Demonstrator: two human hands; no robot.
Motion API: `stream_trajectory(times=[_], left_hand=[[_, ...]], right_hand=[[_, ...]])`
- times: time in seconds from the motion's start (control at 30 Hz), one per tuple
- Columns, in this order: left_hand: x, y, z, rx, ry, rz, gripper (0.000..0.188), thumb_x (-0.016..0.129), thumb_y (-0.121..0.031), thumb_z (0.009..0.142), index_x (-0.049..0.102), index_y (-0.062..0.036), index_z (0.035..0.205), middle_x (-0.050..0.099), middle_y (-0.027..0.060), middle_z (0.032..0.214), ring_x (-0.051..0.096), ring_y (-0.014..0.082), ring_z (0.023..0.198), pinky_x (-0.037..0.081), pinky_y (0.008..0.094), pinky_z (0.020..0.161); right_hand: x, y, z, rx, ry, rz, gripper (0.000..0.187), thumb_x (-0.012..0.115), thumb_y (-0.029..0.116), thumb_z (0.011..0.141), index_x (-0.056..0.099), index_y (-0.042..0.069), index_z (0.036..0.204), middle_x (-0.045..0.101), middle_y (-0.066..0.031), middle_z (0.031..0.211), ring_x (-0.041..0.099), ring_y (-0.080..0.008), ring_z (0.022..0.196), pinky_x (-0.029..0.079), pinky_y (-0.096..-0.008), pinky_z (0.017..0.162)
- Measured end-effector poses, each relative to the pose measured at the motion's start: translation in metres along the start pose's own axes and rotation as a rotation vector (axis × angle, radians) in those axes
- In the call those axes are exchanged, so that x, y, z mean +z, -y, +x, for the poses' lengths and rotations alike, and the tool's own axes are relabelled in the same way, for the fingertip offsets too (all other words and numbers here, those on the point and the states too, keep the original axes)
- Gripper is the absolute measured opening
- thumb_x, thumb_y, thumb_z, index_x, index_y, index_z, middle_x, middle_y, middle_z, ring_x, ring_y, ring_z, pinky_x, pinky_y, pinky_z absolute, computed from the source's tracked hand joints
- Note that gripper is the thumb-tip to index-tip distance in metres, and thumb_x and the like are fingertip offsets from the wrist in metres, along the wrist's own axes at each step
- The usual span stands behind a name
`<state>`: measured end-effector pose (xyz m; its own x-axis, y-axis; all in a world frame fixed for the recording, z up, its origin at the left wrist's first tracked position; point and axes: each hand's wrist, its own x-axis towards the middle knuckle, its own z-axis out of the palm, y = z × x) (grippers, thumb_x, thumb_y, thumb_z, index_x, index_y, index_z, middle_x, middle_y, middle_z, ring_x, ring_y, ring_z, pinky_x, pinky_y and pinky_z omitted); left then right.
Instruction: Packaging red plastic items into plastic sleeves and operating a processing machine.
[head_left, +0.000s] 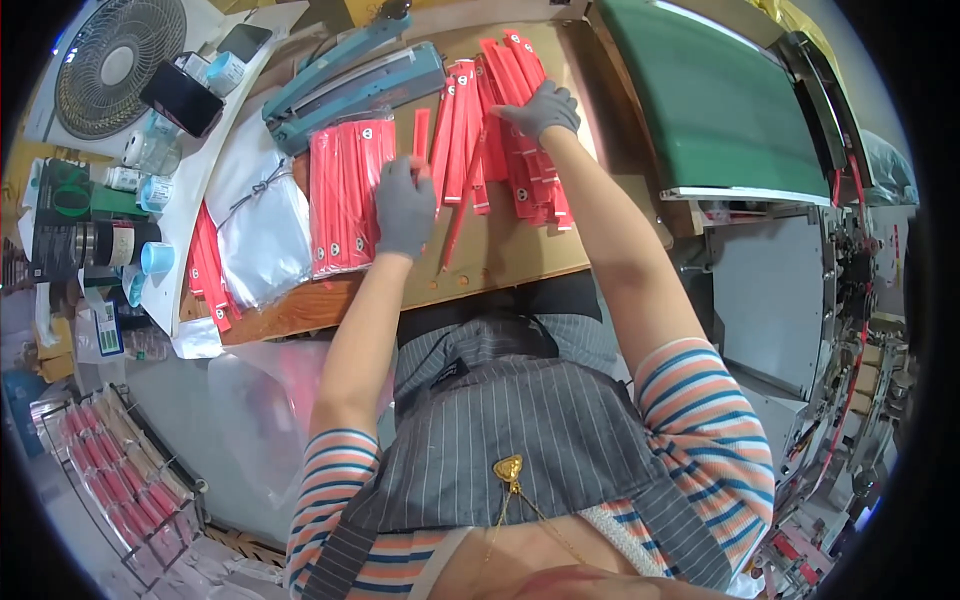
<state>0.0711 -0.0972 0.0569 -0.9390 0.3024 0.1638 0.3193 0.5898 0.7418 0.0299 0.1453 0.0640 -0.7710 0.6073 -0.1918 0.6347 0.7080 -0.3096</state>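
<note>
Long, narrow red packets (457, 140), each with a small round white mark, lie fanned in loose bundles on the table. My left hand (405, 208), in a grey glove, has its fingers closed at the lower end of one short-looking red packet (421, 131). Just left of it lies a clear bag filled with a row of red packets (345, 195). My right hand (545, 111), also gloved in grey, rests with fingers apart on the right-hand pile of red packets (527, 178). One packet slants out below the bundles toward me.
A blue bag sealer (360, 88) stands behind the filled bag. Clear empty bags (262, 240) are stacked at left. A fan (115, 70), phone (182, 98) and bottles crowd the white side shelf. At right runs a green conveyor belt (720, 110). A wire rack (120, 480) stands lower left.
</note>
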Motion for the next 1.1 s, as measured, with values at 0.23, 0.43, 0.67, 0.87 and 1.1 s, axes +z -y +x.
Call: stream_trajectory(times=[0.23,0.43,0.67,0.87,1.1], left_hand=[[0.081,-0.020,0.010,0.130,-0.167,0.317,0.082,0.064,-0.051,0.073,0.036,0.0154,0.112,0.038,0.0367,0.118,0.042,0.0442,0.109,0.041,0.0442,0.086],[0.091,-0.055,0.044,-0.455,-0.176,-0.847,0.059,0.060,-0.045,0.080,0.054,0.0093,0.102,0.061,0.0199,0.088,0.059,0.0223,0.082,0.045,0.0333,0.073],[0.033,-0.063,-0.064,-0.487,0.252,-0.689,0.050,0.070,-0.035,0.075,0.056,0.0027,0.104,0.061,0.0082,0.091,0.058,0.0138,0.078,0.047,0.0276,0.068],[0.028,-0.042,-0.068,-0.381,0.316,-0.932,0.037,0.070,-0.013,0.075,0.058,0.0042,0.106,0.063,0.0068,0.096,0.059,0.0122,0.084,0.048,0.0274,0.074],[-0.064,-0.123,0.002,0.320,0.057,-0.912,0.046,0.075,-0.008,0.066,0.056,-0.0007,0.107,0.062,0.0076,0.097,0.060,0.0150,0.083,0.050,0.0275,0.071]], right_hand=[[0.000,0.005,-0.011,-0.017,-0.060,-0.010,0.103,0.069,0.064,0.053,0.036,-0.001,0.127,0.044,-0.0201,0.124,0.043,-0.0347,0.115,0.041,-0.0407,0.090],[0.006,0.012,-0.048,-0.108,0.063,0.305,0.090,0.066,0.063,0.058,0.046,-0.006,0.112,0.055,-0.0258,0.107,0.054,-0.0372,0.098,0.044,-0.0421,0.083],[0.034,-0.070,-0.150,-0.037,0.719,1.311,0.052,0.065,0.028,0.079,0.048,-0.005,0.116,0.061,-0.0117,0.099,0.059,-0.0159,0.088,0.048,-0.0296,0.077],[0.002,-0.050,-0.167,0.003,0.904,1.543,0.041,0.058,0.032,0.084,0.053,0.000,0.109,0.061,-0.0070,0.093,0.059,-0.0129,0.081,0.049,-0.0271,0.071],[-0.091,0.026,-0.149,-0.801,0.410,1.597,0.048,0.068,0.017,0.074,0.050,-0.002,0.114,0.059,-0.0100,0.103,0.057,-0.0149,0.091,0.046,-0.0284,0.080]])
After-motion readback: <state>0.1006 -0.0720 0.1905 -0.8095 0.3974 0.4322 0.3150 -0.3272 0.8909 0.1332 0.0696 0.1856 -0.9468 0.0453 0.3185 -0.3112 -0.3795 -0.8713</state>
